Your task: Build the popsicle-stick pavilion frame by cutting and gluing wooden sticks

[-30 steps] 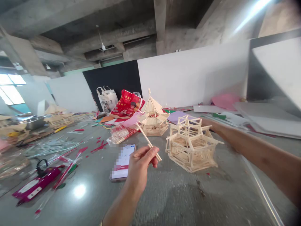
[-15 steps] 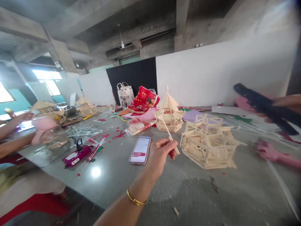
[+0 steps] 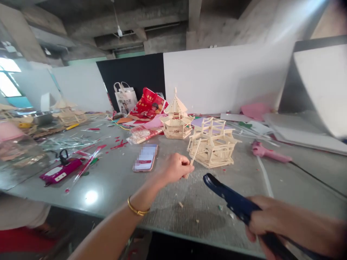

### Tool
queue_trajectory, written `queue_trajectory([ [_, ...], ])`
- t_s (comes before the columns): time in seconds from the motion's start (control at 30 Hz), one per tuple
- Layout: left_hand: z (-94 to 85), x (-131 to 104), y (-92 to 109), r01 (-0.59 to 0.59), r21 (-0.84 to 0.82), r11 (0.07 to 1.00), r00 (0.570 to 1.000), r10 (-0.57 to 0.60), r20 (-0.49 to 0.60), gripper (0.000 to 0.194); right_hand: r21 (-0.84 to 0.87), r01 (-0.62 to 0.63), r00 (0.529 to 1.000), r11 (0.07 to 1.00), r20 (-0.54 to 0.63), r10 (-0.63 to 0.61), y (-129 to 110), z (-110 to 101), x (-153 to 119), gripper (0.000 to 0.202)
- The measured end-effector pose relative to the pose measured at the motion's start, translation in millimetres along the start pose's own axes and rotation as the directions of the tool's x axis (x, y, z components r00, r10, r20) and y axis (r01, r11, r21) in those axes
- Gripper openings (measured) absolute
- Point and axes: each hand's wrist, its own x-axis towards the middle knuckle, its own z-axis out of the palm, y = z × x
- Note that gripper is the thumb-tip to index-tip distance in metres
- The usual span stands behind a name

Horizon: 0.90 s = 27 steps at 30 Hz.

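Between the fingertips of my left hand (image 3: 177,168) are thin wooden sticks (image 3: 195,153), tilted up in front of an open stick framework (image 3: 213,150). My right hand (image 3: 267,220) is wrapped round a dark blue plier-like tool (image 3: 234,202), whose jaws point left over the grey table (image 3: 168,213). The jaws are apart from the sticks. Behind the framework stands a small stick pavilion with a pointed roof (image 3: 176,119). A phone (image 3: 145,158) lies left of my left hand.
A pink glue gun (image 3: 271,151) with a black cord lies at the right. A purple power strip (image 3: 61,171) is at the left. Farther back are a red bag (image 3: 148,104), a white bag (image 3: 126,98) and white boards (image 3: 306,133). Small scraps dot the table.
The view has turned right. My right hand has brought the blue tool down and inward, from the raised right side to low over the table. The sticks stay in my left hand.
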Motion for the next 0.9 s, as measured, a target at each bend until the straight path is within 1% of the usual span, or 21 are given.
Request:
queue_trajectory([
  [0.07, 0.1, -4, -6, 0.021, 0.036, 0.999, 1.0, -0.021, -0.018, 0.031, -0.004, -0.036, 0.999, 0.999, -0.035, 0.035, -17, 0, 10, 0.018],
  [0.1, -0.4, -5, -10, 0.03, 0.028, 0.999, 0.999, -0.029, -0.019, 0.031, -0.056, -0.027, 0.997, 0.998, -0.076, 0.023, -24, -1, 15, 0.016],
  [0.13, -1.1, -6, -13, 0.034, 0.001, 0.999, 0.999, -0.034, -0.004, 0.031, -0.133, -0.007, 0.993, 0.991, -0.121, -0.009, -30, -3, 20, 0.014],
  [0.2, -2.6, -6, -18, 0.039, -0.085, 0.996, 0.998, -0.034, 0.062, 0.028, -0.282, 0.045, 0.977, 0.958, -0.189, -0.101, -39, -5, 28, 0.012],
  [0.27, -3.0, -6, -19, 0.058, -0.147, 0.987, 0.991, -0.039, 0.127, 0.026, -0.367, 0.084, 0.963, 0.926, -0.21, -0.171, -44, -6, 34, 0.011],
  [0.37, -1.9, -5, -18, 0.094, -0.144, 0.985, 0.987, -0.073, 0.145, 0.025, -0.398, 0.087, 0.968, 0.913, -0.185, -0.172, -50, -5, 37, 0.011],
  [0.5, -0.1, -5, -17, 0.091, -0.105, 0.99, 0.988, -0.076, 0.137, 0.024, -0.397, 0.042, 0.98, 0.917, -0.164, -0.116, -57, -1, 35, 0.012],
  [0.67, 1.9, -4, -20, 0.074, -0.054, 0.996, 0.987, -0.065, 0.144, 0.024, -0.297, 0.033, 0.99, 0.954, -0.123, -0.072, -55, 1, 36, 0.01],
  [0.9, 4.4, -2, -21, 0.097, -0.055, 0.994, 0.981, -0.086, 0.175, 0.025, -0.237, 0.049, 0.993, 0.97, -0.093, -0.073, -53, -1, 37, 0.01],
])
